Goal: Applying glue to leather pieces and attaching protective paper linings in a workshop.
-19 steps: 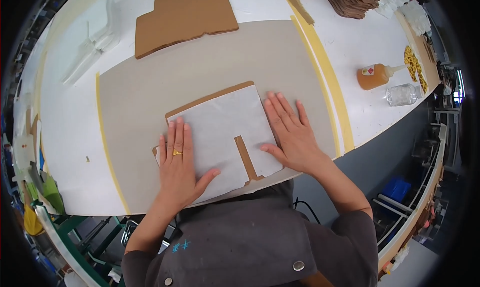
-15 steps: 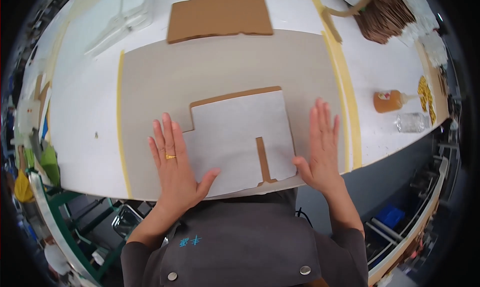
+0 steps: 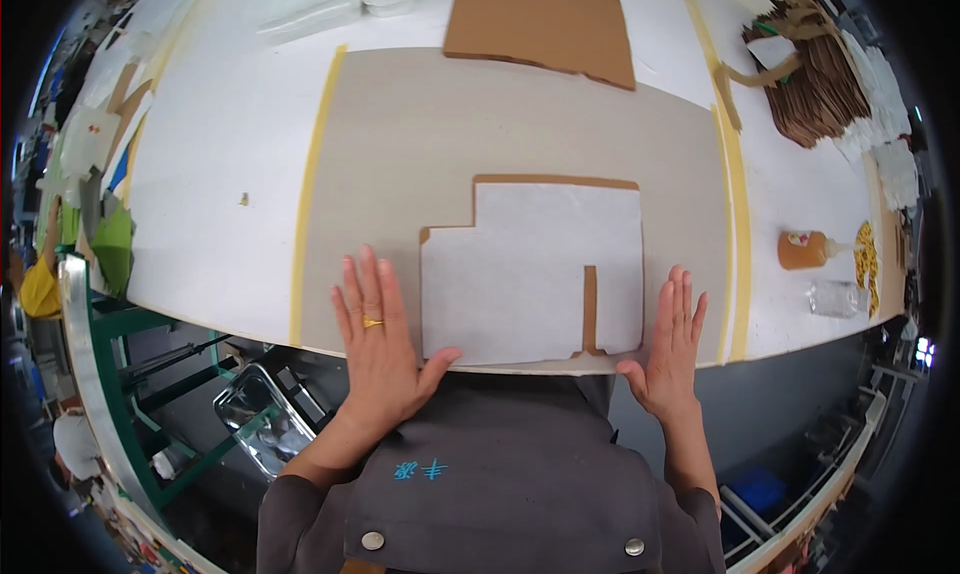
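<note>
In front of me, a flat white-faced panel (image 3: 520,284) with a brown border lies on the grey mat (image 3: 400,124). It has a stepped upper left corner and a brown strip (image 3: 590,309) running up from its lower edge. My left hand (image 3: 385,344), a gold ring on one finger, lies at the panel's left side, fingers stretched and thumb at its lower left corner. At the right side, my right hand (image 3: 672,354) is also open, fingers extended, with its thumb by the lower right corner. Neither hand grips anything.
Beyond the mat lie brown panels (image 3: 540,29) of similar outline. Yellow tape (image 3: 318,194) borders the mat. At right are a stack of brown pieces (image 3: 815,89), an orange-filled bottle (image 3: 803,250) and a clear jar (image 3: 838,299). A metal tray (image 3: 265,414) sits below the table's left edge.
The view has shifted, and the panel now appears straighter. My left hand has moved off the panel's left part to its side, uncovering the stepped corner. Both hands are lower along the sides.
</note>
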Demonstrator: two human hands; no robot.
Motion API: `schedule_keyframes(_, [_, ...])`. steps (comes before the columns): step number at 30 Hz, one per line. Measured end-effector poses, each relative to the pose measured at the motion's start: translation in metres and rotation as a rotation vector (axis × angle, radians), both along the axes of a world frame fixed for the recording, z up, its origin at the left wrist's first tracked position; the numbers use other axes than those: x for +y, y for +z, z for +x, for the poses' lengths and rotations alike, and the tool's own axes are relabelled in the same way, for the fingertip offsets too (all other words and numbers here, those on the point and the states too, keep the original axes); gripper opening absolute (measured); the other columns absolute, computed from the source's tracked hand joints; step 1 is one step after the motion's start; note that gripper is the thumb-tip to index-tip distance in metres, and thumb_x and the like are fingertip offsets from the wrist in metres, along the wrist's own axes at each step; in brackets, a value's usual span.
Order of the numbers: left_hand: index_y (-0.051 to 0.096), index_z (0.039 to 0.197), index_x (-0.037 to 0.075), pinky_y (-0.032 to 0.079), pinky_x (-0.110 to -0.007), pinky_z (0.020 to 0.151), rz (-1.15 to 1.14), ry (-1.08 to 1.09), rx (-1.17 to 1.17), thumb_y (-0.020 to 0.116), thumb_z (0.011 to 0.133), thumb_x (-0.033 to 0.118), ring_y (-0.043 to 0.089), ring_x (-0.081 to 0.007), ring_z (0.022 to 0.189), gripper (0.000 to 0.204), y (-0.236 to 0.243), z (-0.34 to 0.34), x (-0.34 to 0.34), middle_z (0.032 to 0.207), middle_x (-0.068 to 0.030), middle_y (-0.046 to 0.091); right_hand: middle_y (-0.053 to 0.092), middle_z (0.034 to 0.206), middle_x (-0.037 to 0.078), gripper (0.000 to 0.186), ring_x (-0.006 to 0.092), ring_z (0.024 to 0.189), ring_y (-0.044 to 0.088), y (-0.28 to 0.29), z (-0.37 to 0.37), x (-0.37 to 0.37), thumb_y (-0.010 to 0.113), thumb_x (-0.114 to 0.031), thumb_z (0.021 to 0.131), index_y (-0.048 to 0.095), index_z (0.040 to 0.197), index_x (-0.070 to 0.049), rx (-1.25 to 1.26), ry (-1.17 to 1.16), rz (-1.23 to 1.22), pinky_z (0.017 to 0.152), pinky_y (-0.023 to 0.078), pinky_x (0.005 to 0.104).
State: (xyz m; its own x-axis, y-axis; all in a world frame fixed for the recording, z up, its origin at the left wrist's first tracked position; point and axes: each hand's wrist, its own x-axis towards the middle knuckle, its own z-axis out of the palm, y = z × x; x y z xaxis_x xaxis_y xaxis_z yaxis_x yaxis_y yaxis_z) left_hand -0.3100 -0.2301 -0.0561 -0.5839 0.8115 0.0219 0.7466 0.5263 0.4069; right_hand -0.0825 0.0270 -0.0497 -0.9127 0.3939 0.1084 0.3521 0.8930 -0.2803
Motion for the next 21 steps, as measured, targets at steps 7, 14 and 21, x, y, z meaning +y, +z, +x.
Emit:
schedule_keyframes(7, [0.024,0.154,0.001,0.010,-0.062,0.117,0.134,-0.268,0.053,0.061,0.088,0.057,0.013,-0.0485,0.148,0.094,-0.012,0.005,-0.020,0.161,-0.0280,0.015,0.028,0.159,0.019,0.090,0.0383,0.150,0.020,-0.014,0.022,-0.027,0.044,-0.069,0.091,0.029,0.154,-0.006,0.043,0.173,0.102,0.117,0.003,0.0621])
schedule_keyframes(14, [0.041,0.150,0.016,0.015,-0.062,0.117,-0.080,-0.496,0.085,0.077,0.072,0.046,0.020,-0.0434,0.148,0.091,0.001,0.007,-0.016,0.161,-0.0195,0.024,0.034,0.158,0.010,0.085,0.0326,0.149,0.026,-0.004,0.025,-0.026,0.059,-0.058,0.086,0.036,0.152,-0.009,-0.069,0.114,-0.034,0.119,0.008,0.0591])
schedule_keyframes(21, [0.027,0.153,0.000,0.015,-0.058,0.118,-0.003,-0.339,0.030,0.062,0.091,0.047,0.020,-0.0421,0.149,0.085,0.001,0.007,-0.025,0.160,-0.0230,0.024,0.029,0.160,0.015,0.081,0.0353,0.150,0.022,-0.005,0.045,-0.022,0.049,-0.060,0.094,0.033,0.153,-0.007,-0.159,-0.014,0.012,0.119,0.009,0.0559])
